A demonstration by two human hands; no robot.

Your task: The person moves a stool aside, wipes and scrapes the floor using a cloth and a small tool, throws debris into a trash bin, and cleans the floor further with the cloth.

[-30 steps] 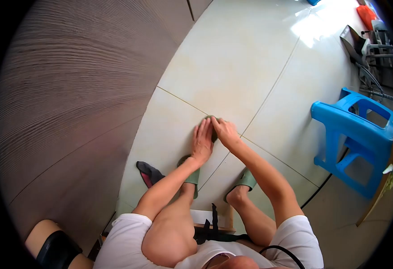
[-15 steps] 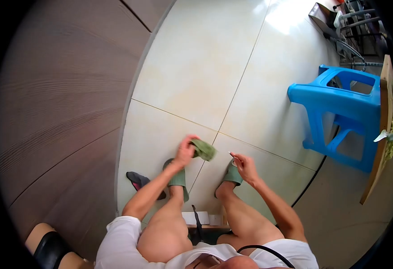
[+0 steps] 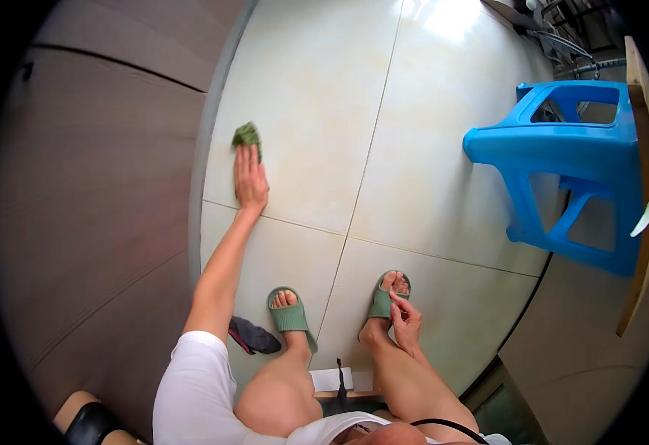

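Note:
Near the cabinet side, my left hand (image 3: 251, 180) lies with stretched fingers on a crumpled green cloth (image 3: 246, 136) on the tiled floor (image 3: 317, 111). The cloth sticks out past the fingertips. My right hand (image 3: 406, 317) is beside the right green slipper (image 3: 381, 302), above the shin, with thumb and index finger pinched together. Whatever small thing it holds is too small to make out. The other green slipper (image 3: 290, 319) is on my left foot. A dark grey sock-like cloth (image 3: 255, 336) lies left of it.
A blue plastic stool (image 3: 554, 148) stands at the right beside a wooden board (image 3: 644, 148). Brown panels (image 3: 109, 178) line the left side. Dark metal items (image 3: 561, 44) are at the upper right, and a low box (image 3: 332, 380) sits between my legs.
My left hand has carried the green cloth forward and left and now presses it on the floor. My right hand has parted from it and drawn back beside the right foot. The view has shifted.

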